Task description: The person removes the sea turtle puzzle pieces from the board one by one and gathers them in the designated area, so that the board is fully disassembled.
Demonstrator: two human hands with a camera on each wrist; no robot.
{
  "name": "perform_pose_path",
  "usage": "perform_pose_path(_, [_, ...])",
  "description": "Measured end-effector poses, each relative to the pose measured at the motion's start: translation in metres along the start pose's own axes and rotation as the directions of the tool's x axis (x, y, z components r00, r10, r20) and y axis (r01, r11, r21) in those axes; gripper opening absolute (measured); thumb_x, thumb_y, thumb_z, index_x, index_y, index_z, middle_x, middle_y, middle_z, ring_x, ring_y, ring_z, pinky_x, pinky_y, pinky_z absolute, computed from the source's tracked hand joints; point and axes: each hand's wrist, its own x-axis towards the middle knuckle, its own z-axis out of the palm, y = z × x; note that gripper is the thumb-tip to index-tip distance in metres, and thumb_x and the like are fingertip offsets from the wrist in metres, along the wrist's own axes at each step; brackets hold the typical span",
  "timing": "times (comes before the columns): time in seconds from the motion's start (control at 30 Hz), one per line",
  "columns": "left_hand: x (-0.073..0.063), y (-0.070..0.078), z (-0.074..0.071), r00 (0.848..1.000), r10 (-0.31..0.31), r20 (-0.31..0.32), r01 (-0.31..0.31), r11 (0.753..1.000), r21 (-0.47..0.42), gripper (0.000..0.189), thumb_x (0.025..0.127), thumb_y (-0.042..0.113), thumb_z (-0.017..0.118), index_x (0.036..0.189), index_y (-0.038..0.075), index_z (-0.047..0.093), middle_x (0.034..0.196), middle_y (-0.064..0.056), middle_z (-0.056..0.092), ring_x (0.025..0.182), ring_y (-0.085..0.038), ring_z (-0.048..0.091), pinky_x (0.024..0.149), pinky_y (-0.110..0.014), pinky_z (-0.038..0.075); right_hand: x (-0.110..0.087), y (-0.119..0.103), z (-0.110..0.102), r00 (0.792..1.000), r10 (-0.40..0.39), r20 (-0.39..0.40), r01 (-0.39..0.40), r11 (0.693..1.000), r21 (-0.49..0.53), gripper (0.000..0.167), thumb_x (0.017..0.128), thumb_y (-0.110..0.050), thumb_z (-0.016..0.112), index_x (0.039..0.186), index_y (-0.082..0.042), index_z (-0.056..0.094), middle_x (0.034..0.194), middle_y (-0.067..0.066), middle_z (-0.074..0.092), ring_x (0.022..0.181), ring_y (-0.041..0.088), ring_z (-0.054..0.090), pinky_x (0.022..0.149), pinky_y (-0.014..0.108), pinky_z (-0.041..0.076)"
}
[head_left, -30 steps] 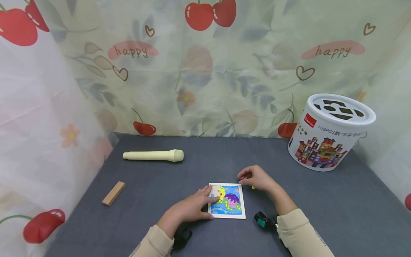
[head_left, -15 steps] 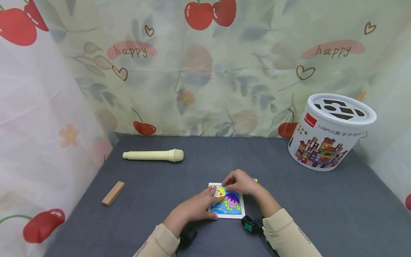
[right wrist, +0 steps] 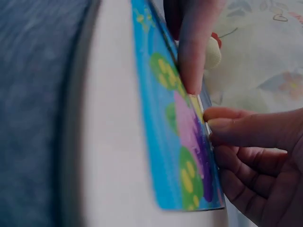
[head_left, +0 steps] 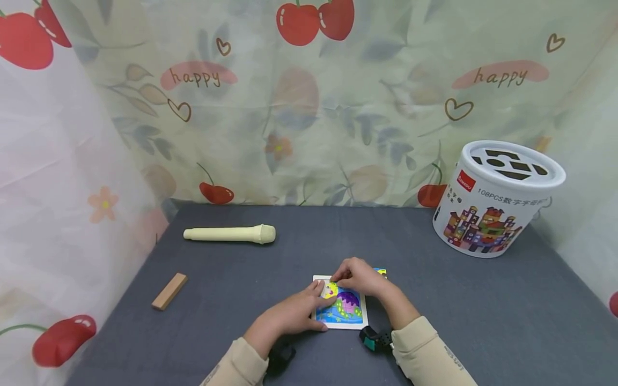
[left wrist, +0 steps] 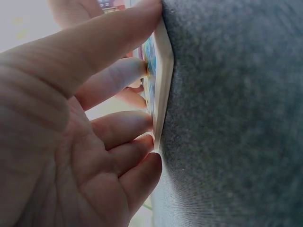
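Observation:
A picture puzzle in a white frame lies flat, showing a yellow and purple cartoon creature on blue. My left hand rests on its left side, fingers extended; in the left wrist view the thumb touches the frame's edge. At the top part of the puzzle, my right hand brings thumb and index finger together. In the right wrist view these fingertips pinch a small puzzle piece, mostly hidden, right at the picture's surface. Partly behind the right hand lies a loose puzzle piece, blue and yellow.
A cream toy microphone lies at the back left. Nearer on the left is a wooden block. A white bucket with a slotted lid stands at the back right. Dark grey cloth covers the table; patterned curtains surround it.
My right hand has moved left from beside the loose piece onto the puzzle's top part, uncovering that piece. My left hand has shifted slightly right over the puzzle.

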Motion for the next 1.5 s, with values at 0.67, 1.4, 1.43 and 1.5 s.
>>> perform_pose_path(0.67, [-0.003, 0.001, 0.0, 1.0, 0.021, -0.009, -0.021, 1.0, 0.01, 0.058, 0.085, 0.033, 0.066, 0.138, 0.022, 0.046, 0.154, -0.015, 0.02, 0.144, -0.03, 0.017, 0.11, -0.045, 0.031, 0.0, -0.001, 0.007, 0.998, 0.01, -0.057, -0.011, 1.0, -0.017, 0.009, 0.083, -0.002, 0.065, 0.09, -0.004, 0.07, 0.088, 0.005, 0.062, 0.078, 0.012, 0.055, 0.07, 0.026, 0.048])
perform_pose_path(1.4, [0.0, -0.001, 0.002, 1.0, -0.009, 0.008, 0.009, 1.0, 0.02, 0.058, 0.085, 0.036, 0.066, 0.138, 0.028, 0.045, 0.155, -0.012, 0.019, 0.144, -0.027, 0.016, 0.111, -0.044, 0.03, -0.004, 0.013, -0.009, 0.99, 0.139, 0.018, -0.138, 0.936, 0.323, 0.013, 0.086, -0.007, 0.064, 0.094, 0.004, 0.066, 0.077, 0.005, 0.064, 0.061, 0.012, 0.054, 0.055, 0.026, 0.048])
perform_pose_path(1.43, [0.0, -0.001, 0.002, 1.0, -0.009, 0.003, 0.009, 1.0, 0.021, 0.058, 0.085, 0.036, 0.066, 0.138, 0.027, 0.045, 0.155, -0.013, 0.02, 0.144, -0.027, 0.017, 0.111, -0.044, 0.03, -0.005, 0.015, -0.011, 0.99, 0.138, 0.014, -0.136, 0.936, 0.326, 0.014, 0.086, -0.007, 0.063, 0.094, 0.004, 0.066, 0.077, 0.006, 0.064, 0.061, 0.011, 0.054, 0.055, 0.027, 0.048])
perform_pose_path(1.5, [-0.001, -0.001, 0.002, 1.0, -0.006, -0.006, 0.007, 1.0, 0.022, 0.058, 0.085, 0.036, 0.067, 0.138, 0.026, 0.046, 0.155, -0.013, 0.021, 0.144, -0.028, 0.017, 0.111, -0.044, 0.03, -0.007, 0.019, -0.016, 0.99, 0.143, 0.005, -0.137, 0.937, 0.32, 0.015, 0.086, -0.007, 0.063, 0.095, 0.005, 0.066, 0.077, 0.006, 0.065, 0.061, 0.011, 0.055, 0.056, 0.027, 0.049])
